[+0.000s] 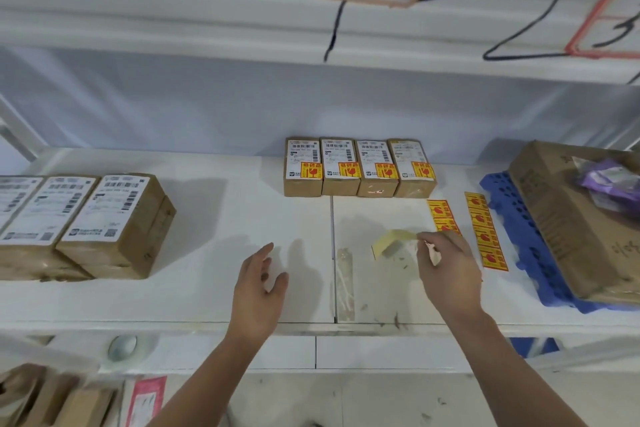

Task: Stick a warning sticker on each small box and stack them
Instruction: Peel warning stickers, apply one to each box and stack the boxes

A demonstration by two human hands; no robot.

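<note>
Several small brown boxes (358,166) stand in a row at the back of the white shelf (207,270), each with a white label and a yellow-red warning sticker. Stacked boxes without stickers (114,218) sit at the left. Two strips of warning stickers (486,230) lie at the right. My right hand (446,270) pinches a pale yellow backing strip (393,241) just left of those strips. My left hand (259,288) hovers open above the shelf, holding nothing.
A blue plastic pallet (519,236) carries a large cardboard carton (571,218) at the right. A tape patch (344,282) covers the shelf seam. Below the shelf edge lie a tape roll (123,347) and more cartons (52,399). An upper shelf (173,10) overhangs.
</note>
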